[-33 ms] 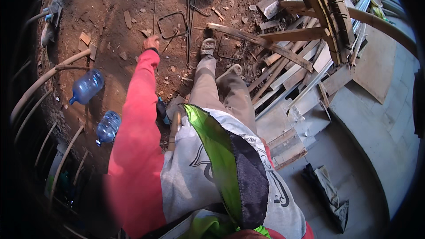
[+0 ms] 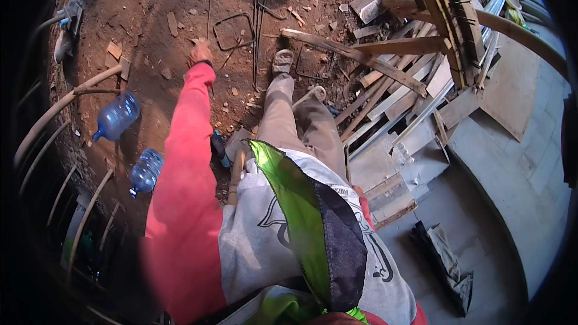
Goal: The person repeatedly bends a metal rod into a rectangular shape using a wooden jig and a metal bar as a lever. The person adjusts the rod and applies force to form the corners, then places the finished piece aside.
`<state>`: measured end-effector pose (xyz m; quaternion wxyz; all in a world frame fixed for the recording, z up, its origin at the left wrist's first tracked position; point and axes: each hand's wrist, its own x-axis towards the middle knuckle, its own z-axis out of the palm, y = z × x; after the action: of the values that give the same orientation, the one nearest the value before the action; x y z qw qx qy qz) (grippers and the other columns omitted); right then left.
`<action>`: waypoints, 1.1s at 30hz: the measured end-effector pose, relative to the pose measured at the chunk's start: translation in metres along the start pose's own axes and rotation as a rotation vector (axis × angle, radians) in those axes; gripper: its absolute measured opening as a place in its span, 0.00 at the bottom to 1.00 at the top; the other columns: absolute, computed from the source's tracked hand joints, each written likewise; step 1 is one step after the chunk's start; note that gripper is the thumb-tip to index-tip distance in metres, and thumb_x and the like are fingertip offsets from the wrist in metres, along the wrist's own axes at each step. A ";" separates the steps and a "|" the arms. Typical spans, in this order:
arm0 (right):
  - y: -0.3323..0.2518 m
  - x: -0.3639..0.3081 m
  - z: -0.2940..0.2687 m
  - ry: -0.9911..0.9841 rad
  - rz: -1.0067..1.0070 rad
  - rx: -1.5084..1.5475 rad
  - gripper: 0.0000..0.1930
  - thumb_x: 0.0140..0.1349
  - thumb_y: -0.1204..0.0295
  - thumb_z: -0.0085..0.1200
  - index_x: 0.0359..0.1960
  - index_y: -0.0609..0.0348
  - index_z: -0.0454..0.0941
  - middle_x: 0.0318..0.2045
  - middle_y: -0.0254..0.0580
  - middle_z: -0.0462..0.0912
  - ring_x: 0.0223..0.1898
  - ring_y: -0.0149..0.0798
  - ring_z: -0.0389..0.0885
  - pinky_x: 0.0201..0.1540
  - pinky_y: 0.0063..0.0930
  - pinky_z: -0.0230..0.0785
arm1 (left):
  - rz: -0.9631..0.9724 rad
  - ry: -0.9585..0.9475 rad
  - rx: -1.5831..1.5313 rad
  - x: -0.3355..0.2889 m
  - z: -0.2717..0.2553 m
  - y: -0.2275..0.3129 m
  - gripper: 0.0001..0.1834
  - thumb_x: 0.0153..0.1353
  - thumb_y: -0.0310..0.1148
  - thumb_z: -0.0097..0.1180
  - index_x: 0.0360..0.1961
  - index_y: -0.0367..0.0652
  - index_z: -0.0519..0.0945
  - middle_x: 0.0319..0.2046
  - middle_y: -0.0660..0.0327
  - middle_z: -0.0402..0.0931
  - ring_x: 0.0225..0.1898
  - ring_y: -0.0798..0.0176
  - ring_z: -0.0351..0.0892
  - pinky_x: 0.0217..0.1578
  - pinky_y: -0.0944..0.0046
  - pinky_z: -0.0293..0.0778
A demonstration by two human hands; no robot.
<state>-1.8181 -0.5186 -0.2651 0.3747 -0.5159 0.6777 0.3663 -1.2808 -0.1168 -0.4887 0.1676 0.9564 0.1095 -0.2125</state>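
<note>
My left arm, in a red sleeve, stretches out over the dirt ground. My left hand [image 2: 199, 53] is low over the dirt beside a thin metal rod [image 2: 211, 6]; its fingers are too small and unclear to show a grip. Just right of it lies a bent metal loop [image 2: 235, 31], with several long thin rods [image 2: 259, 30] beyond. At my right hip only a sliver of my right hand [image 2: 359, 191] shows next to the red cuff, its fingers hidden. A wooden handle [image 2: 236, 174] and a dark bottle-like object [image 2: 220, 147] are by my left side.
Two large blue water bottles [image 2: 118, 116] lie to the left, near curved wooden poles [image 2: 45, 114]. A pile of boards and scrap [image 2: 391, 93] fills the right, under a wooden frame [image 2: 445, 24]. Behind it is pale tiled floor [image 2: 512, 162] with a dark bundle [image 2: 445, 268].
My left hand has shifted a little left and slightly away from me, moving off from the metal loop. A little more of my right hand shows at the hip.
</note>
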 end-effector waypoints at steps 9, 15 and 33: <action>-0.035 0.048 0.018 -0.064 -0.076 0.223 0.11 0.59 0.67 0.59 0.29 0.57 0.71 0.15 0.32 0.68 0.11 0.29 0.65 0.14 0.27 0.57 | 0.075 -0.038 -0.142 0.007 0.072 0.006 0.17 0.62 0.36 0.57 0.52 0.55 0.83 0.47 0.53 0.83 0.50 0.51 0.81 0.55 0.57 0.73; -0.035 0.069 0.049 -0.207 -0.284 0.268 0.10 0.61 0.66 0.59 0.31 0.53 0.69 0.16 0.27 0.65 0.11 0.25 0.61 0.12 0.23 0.53 | -0.019 -0.430 -0.141 -0.117 0.179 -0.027 0.17 0.61 0.37 0.58 0.52 0.52 0.83 0.46 0.49 0.83 0.48 0.47 0.82 0.54 0.55 0.74; -0.051 0.144 0.150 -0.123 -0.421 -0.244 0.14 0.66 0.64 0.55 0.40 0.66 0.74 0.21 0.45 0.77 0.20 0.35 0.75 0.24 0.33 0.68 | -0.302 -0.404 0.052 -0.045 0.471 -0.139 0.13 0.58 0.35 0.58 0.44 0.55 0.87 0.41 0.52 0.84 0.51 0.50 0.80 0.55 0.55 0.72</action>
<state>-1.7755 -0.4576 -0.4658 0.4185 -0.6637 0.4819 0.3899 -1.5344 -0.1680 -0.9092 0.1278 0.8714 0.2098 -0.4246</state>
